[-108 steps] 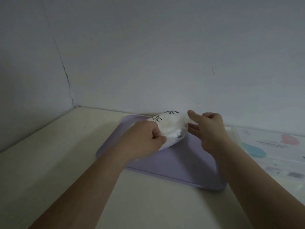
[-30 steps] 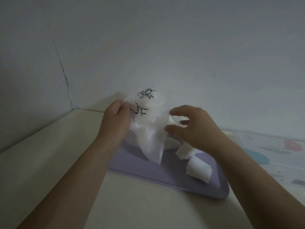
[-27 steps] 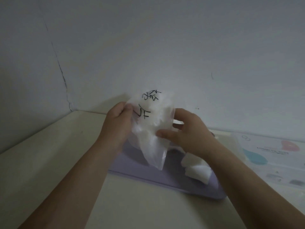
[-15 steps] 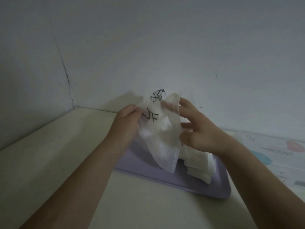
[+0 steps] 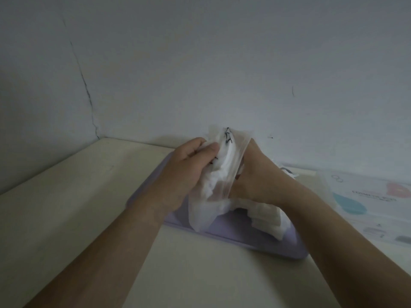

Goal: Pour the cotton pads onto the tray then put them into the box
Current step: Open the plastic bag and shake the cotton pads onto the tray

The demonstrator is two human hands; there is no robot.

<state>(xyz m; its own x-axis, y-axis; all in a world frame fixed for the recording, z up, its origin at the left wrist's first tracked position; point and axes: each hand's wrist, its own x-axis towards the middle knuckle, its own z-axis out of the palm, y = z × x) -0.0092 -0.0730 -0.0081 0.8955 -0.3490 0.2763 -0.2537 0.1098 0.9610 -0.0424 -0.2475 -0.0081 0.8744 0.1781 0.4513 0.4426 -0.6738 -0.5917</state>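
The cotton pads [image 5: 265, 215] lie in a white pile on the right side of the purple tray [image 5: 233, 232]. More pads are still inside the clear plastic bag [image 5: 219, 174], which hangs over the tray with its open end down. Half a second ago the bag was held higher; now it has come down, and its bottom edge touches the tray. The pile looks bigger than it did a second ago.

The left hand [image 5: 184, 172] pinches the top of the bag with its thumb and fingers. The right hand [image 5: 255, 174] was spread open on the bag before; now it is pushed in against the bag's right side, and you cannot tell how its fingers are set. The tray sits on the pale counter [image 5: 77, 196], near the wall [image 5: 200, 63]. A printed sheet [image 5: 367, 196] lies to the right.
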